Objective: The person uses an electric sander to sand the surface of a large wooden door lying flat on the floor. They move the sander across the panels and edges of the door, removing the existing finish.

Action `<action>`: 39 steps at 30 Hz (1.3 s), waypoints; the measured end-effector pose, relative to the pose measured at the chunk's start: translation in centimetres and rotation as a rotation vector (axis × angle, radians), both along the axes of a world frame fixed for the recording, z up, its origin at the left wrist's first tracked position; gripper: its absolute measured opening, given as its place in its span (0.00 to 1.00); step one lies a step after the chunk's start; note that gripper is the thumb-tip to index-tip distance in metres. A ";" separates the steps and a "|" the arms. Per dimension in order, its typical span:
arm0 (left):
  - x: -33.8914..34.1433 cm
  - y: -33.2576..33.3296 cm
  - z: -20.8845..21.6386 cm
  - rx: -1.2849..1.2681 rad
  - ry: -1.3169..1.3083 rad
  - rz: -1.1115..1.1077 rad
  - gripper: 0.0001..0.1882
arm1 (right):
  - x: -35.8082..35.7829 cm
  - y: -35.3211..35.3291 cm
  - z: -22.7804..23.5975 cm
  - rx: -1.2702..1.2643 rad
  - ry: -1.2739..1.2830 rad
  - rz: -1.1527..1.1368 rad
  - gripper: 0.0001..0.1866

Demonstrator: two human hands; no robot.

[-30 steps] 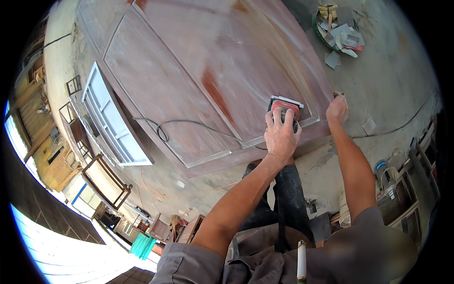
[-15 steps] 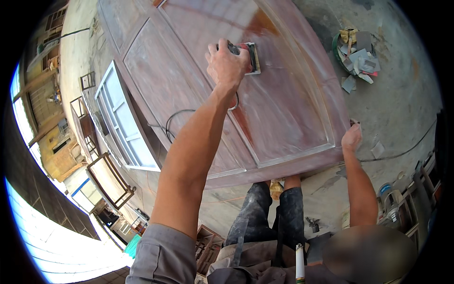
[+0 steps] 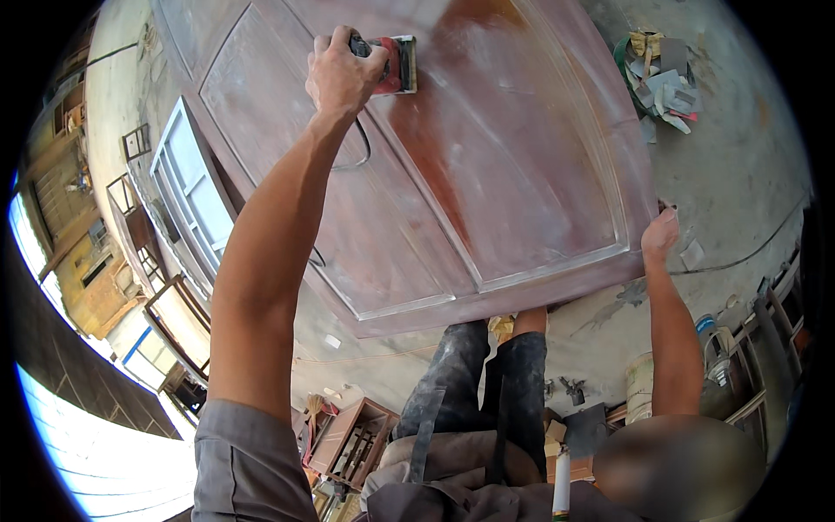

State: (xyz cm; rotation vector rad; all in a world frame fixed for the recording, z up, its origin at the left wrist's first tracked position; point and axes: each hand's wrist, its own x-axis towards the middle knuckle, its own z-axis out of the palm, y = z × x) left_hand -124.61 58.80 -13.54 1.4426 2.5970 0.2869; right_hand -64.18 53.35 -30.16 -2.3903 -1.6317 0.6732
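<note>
A large reddish-brown panelled wooden door (image 3: 522,200), dusted with pale powder, lies flat in front of me. My left hand (image 3: 342,74) is closed over the top of a red and black power sander (image 3: 396,65). The sander sits at the door's far part, near the raised strip between two panels, beside a darker orange-brown streak. Its cord hangs down behind my wrist. At the door's right edge, near its close corner, my right hand (image 3: 659,235) is curled against the edge. Its fingertips are partly hidden.
A green round tub (image 3: 623,74) of sandpaper scraps stands on the floor at far right. A pale blue-white frame (image 3: 190,183) leans at left, near wooden chair frames (image 3: 174,322). Below are a small wooden cabinet (image 3: 352,439) and a bucket (image 3: 639,383). A cable (image 3: 739,280) crosses the right floor.
My left hand has moved the sander leftward and farther away, uncovering more of the orange-brown streak. The view has shifted a little. My right hand stays at the door's edge.
</note>
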 end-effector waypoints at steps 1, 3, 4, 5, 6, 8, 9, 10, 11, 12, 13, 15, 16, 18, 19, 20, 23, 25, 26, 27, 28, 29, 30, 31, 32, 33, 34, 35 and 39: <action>0.5 -1.4 0.1 0.019 0.009 -0.048 0.25 | -0.6 0.2 0.5 0.002 0.042 -0.003 0.30; 1.8 -3.6 0.0 0.050 -0.012 -0.098 0.22 | -1.0 0.2 1.0 0.013 0.057 -0.012 0.30; 2.6 -4.4 0.1 0.043 -0.025 -0.116 0.22 | -1.0 0.4 0.9 0.018 0.034 -0.016 0.31; 3.2 -5.2 0.3 0.037 -0.038 -0.133 0.21 | -1.0 0.5 0.9 0.023 0.011 -0.020 0.31; 4.0 -6.0 0.4 0.030 -0.051 -0.150 0.21 | -0.9 0.4 1.0 0.023 -0.014 -0.013 0.32; 5.7 -7.7 0.6 0.039 -0.044 -0.183 0.20 | -1.3 0.5 1.2 0.027 -0.055 -0.003 0.32; 6.5 -8.6 0.7 0.033 -0.056 -0.193 0.20 | -1.3 0.5 1.0 0.029 -0.054 0.007 0.32; 7.4 -9.2 0.8 0.036 -0.070 -0.208 0.20 | -0.3 0.7 0.4 0.039 -0.057 0.011 0.33; 8.3 -10.1 1.1 0.027 -0.090 -0.211 0.19 | 0.0 0.9 0.0 0.045 -0.052 0.018 0.33; 9.3 -11.1 1.4 0.033 -0.104 -0.239 0.18 | 0.6 0.9 -0.2 0.037 -0.043 0.003 0.33; 10.1 -12.3 1.8 -0.002 -0.134 -0.245 0.18 | 0.5 1.0 -0.3 0.031 -0.026 -0.011 0.33; 11.7 -14.8 2.0 -0.027 -0.188 -0.289 0.19 | 0.0 0.9 0.0 0.020 -0.007 -0.026 0.33; 12.3 -16.0 2.1 -0.015 -0.206 -0.324 0.19 | -0.6 1.0 0.5 0.018 0.002 -0.022 0.33; 13.9 -17.6 2.4 -0.044 -0.220 -0.379 0.18 | -0.6 1.0 0.6 0.011 -0.007 -0.013 0.33; 14.4 -18.1 2.3 -0.032 -0.227 -0.419 0.17 | -0.2 1.2 0.4 0.010 -0.019 -0.006 0.33; 14.8 -18.4 2.1 -0.019 -0.235 -0.459 0.17 | 0.2 1.4 0.2 0.010 -0.033 0.001 0.34; 13.7 -17.5 2.2 0.007 -0.223 -0.506 0.16 | 0.1 1.2 0.1 -0.050 -0.115 -0.047 0.34; 11.6 -15.9 2.0 0.007 -0.190 -0.490 0.15 | -0.3 1.1 0.2 -0.034 -0.089 -0.046 0.33; 10.2 -15.0 1.7 0.014 -0.172 -0.485 0.15 | -0.2 1.0 0.3 -0.028 -0.080 -0.047 0.33; 8.6 -13.9 1.5 0.021 -0.150 -0.480 0.15 | -0.2 0.9 0.4 -0.031 -0.068 -0.047 0.33; 6.7 -12.8 1.5 0.028 -0.125 -0.477 0.16 | -0.3 1.0 0.4 -0.033 -0.052 -0.048 0.33; 5.0 -11.6 1.2 0.043 -0.106 -0.479 0.17 | -0.2 1.0 0.4 -0.035 -0.042 -0.050 0.33; 3.4 -10.4 1.0 0.059 -0.087 -0.481 0.18 | 0.3 1.0 0.3 -0.040 -0.080 -0.020 0.33; 1.7 -9.1 0.4 0.091 -0.061 -0.509 0.18 | 1.1 1.2 0.1 -0.045 -0.120 0.012 0.33; 0.1 -8.0 0.1 0.121 -0.029 -0.538 0.17 | 1.4 1.3 -0.2 -0.052 -0.154 0.044 0.33; -1.2 -6.8 0.2 0.103 -0.021 -0.544 0.19 | 1.4 1.2 -0.2 -0.030 -0.128 0.040 0.33; -2.5 -5.6 0.4 0.084 -0.009 -0.550 0.20 | 1.0 1.1 -0.2 -0.010 -0.097 0.035 0.33; -3.8 -4.7 0.2 0.096 -0.002 -0.561 0.21 | 0.7 1.0 0.0 0.010 -0.071 0.032 0.32; -4.6 -2.5 1.9 0.050 -0.080 -0.502 0.18 | -1.1 1.0 1.4 0.010 -0.123 0.032 0.32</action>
